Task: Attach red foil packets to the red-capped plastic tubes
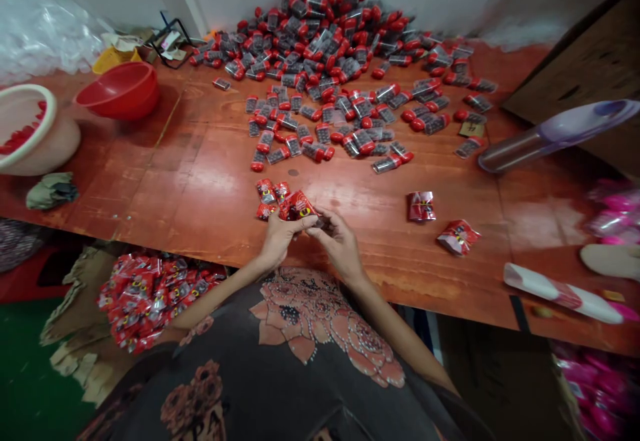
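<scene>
The left hand [281, 238] and the right hand [339, 242] are close together above the front edge of the wooden table [165, 208], with fingers bent, not spread. The right fingertips [320, 220] seem to pinch a small dark thing [321, 223], but it is partly hidden, so I am not fully sure. A red foil packet [298, 206] lies just past the fingers of the left hand, and this hand is the nearer one. It seems to touch the packet, but I cannot tell if it grips it. The long side of the packet runs slanted, from lower left to upper right. Three more red packets [265, 191] lie beside it, and many small tubes with red caps [310, 61] lie farther ahead.
</scene>
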### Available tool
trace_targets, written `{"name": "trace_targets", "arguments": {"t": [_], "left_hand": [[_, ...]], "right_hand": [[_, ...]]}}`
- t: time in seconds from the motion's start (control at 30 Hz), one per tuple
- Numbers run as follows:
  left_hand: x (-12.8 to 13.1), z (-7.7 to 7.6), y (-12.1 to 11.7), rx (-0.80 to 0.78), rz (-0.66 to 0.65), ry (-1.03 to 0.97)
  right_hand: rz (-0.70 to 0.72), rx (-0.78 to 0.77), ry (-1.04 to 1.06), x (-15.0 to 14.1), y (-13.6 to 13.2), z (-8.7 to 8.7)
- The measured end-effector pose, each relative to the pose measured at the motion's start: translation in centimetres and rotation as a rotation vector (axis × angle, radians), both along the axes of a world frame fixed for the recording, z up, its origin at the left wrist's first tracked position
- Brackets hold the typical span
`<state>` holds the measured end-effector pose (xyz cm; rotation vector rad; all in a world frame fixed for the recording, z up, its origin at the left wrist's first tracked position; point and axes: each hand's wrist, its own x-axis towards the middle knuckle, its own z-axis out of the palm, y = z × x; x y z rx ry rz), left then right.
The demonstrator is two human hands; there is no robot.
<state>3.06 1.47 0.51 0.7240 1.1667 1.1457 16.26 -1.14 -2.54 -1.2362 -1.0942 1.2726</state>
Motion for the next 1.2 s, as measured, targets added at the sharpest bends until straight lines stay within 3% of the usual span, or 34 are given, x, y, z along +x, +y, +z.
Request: {"name": "trace_targets", "arguments": {"t": [0.17, 0.37, 0.53, 0.67, 0.8, 0.9, 1.0, 1.2], "left_hand": [[-1.4, -1.2, 0.5, -0.053, 0.077, -0.007], [-2.0, -2.2, 0.8, -0.130, 0.058, -0.088], [-4.8, -1.8, 2.6, -0.176, 0.223, -0.314], [-6.3, -1.1, 3.8, -0.200, 0.234, -0.434], [-5.0, -1.5, 4.1, -0.139, 0.176, -0.398], [-3.2, -2.1, 4.3, -0.099, 0.151, -0.406], [-1.7, -2.4, 4.8, -0.090, 0.164, -0.410], [-0.8, -2.7, 6.5, -0.048, 0.333, -0.329]], "right_hand": [[0.050, -0.129, 0.090, -0.1, 1.3, -0.6], [0.036, -0.212, 0.136, -0.8, 2.7, -1.2], [-0.016, -0.238, -0.081, -0.3, 4.7, -3.9], [0.063, -0.069, -0.364, -1.0, 5.7, -4.6], [0.009, 0.153, -0.392, -3.0, 6.0, -2.5], [0.047, 0.176, -0.289, -3.7, 6.6, -1.1], [0.066, 0.166, -0.278, -3.3, 7.4, -0.9], [0.179, 0.278, -0.654, -0.7, 10.2, -1.4]]}}
